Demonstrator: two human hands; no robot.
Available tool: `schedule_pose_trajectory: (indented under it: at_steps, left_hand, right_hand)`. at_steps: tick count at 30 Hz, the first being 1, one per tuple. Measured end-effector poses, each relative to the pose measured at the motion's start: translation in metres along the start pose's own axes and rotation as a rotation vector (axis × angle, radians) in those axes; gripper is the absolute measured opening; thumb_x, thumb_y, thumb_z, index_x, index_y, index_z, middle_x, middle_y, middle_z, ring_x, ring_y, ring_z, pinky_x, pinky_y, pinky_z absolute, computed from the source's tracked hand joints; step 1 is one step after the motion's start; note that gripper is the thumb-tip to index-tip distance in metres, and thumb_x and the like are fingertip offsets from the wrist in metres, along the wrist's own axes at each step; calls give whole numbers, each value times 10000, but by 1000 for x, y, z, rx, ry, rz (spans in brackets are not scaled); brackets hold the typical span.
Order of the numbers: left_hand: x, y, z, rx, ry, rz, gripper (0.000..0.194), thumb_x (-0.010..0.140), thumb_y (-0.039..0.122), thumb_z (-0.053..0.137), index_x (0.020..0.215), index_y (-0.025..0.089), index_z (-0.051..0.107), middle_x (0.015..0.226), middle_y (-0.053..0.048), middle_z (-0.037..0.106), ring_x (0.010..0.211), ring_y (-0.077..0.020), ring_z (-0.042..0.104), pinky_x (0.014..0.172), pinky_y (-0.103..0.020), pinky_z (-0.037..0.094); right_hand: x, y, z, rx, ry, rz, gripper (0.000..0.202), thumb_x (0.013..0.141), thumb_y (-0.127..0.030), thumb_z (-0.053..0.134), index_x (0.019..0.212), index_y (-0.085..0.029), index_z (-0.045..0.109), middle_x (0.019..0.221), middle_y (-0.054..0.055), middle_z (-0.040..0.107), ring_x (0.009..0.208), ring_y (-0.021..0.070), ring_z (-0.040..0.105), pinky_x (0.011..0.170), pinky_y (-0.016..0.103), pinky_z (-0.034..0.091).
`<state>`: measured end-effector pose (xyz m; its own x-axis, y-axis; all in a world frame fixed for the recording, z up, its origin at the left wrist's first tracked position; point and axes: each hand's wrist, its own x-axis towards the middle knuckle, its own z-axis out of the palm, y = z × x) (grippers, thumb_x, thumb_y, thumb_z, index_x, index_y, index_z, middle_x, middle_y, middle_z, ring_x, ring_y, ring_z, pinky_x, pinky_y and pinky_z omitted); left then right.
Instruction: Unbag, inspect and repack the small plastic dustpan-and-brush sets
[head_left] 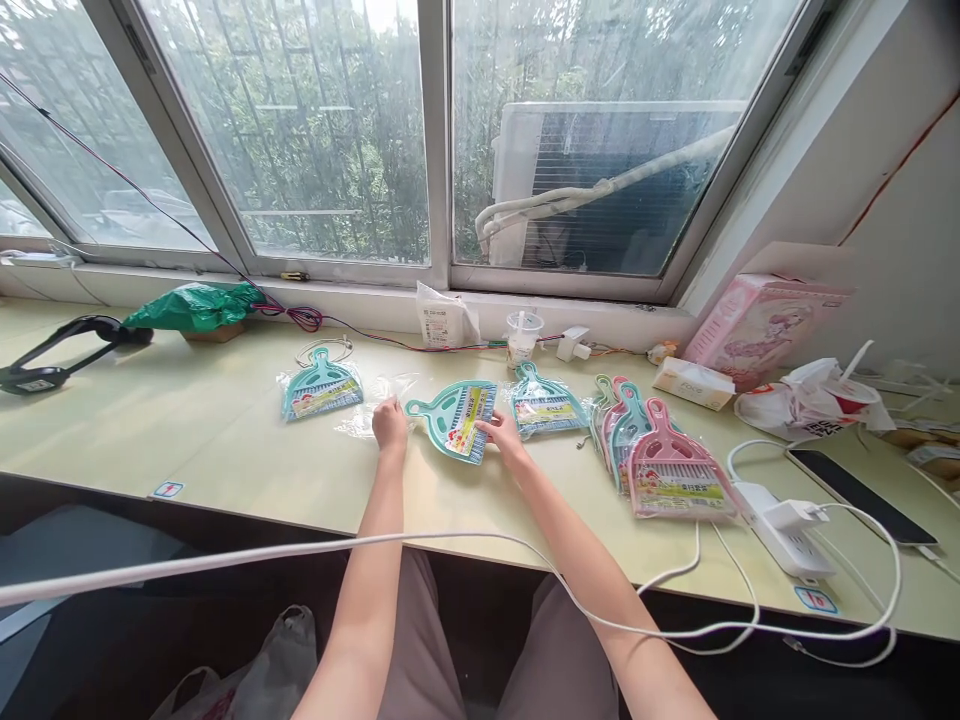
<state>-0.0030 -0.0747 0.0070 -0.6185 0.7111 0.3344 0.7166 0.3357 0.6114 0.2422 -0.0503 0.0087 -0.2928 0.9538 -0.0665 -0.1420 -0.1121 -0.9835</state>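
Observation:
A teal mini dustpan and brush set (456,415) lies tilted over the table, its handle toward the left and a printed label across its bristle end. My right hand (501,432) grips it by the bristle edge, thumb over the label. My left hand (390,428) is closed on a crumpled clear plastic bag (364,418), just left of the handle. Another bagged teal set (322,388) lies farther left, and a third bagged teal set (546,402) is just beyond my right hand. At right, several bagged sets overlap, with a pink dustpan set (671,465) in front.
A power strip (784,530), white cable (480,537) and phone (862,497) are at right; the cable crosses over my forearms. Along the window stand a plastic cup (523,340), a white packet (446,318) and a green bag (191,305). Black headphones (67,350) lie far left.

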Motion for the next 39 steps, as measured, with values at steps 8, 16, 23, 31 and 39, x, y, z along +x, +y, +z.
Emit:
schedule_pose_trajectory:
  at_steps: [8,16,23,31,39]
  left_hand:
    - [-4,7,5,-92,53,128,380,1015,182,455,1286,160,721,1351,-171,674,1290,-295,600,1082,-421,491]
    - [-14,21,-2,-35,-62,280,405,1033,244,443,1352,246,692,1475,-99,599,1432,-287,456,1127,-450,481]
    - [-27,42,-3,-121,-164,577,400,1010,243,457,1317,274,711,1527,-49,554,1497,-257,386,1219,-450,379]
    - [-28,46,-10,-167,-161,651,383,990,248,474,1252,276,752,1511,-54,574,1484,-289,412,1263,-516,268]
    - [-39,60,-10,-351,153,232,870,925,474,647,1650,257,218,1735,-127,120,1607,-338,27,1264,-615,132]
  right_hand:
    - [3,5,1,19,30,-54,481,587,-469,861,970,-225,703,948,93,792,869,276,754,739,380,613]
    - [1,6,8,61,-13,-54,487,540,-449,872,930,-204,717,903,80,799,838,273,754,702,368,607]
    - [4,7,8,188,140,-21,493,514,-441,895,896,-236,660,844,58,771,898,295,757,782,437,633]
    - [0,3,12,161,12,-26,564,422,-440,939,864,-215,670,818,69,769,977,344,754,816,474,630]
    - [5,9,9,290,165,-94,596,484,-517,902,947,-233,655,985,97,779,968,315,751,852,473,627]
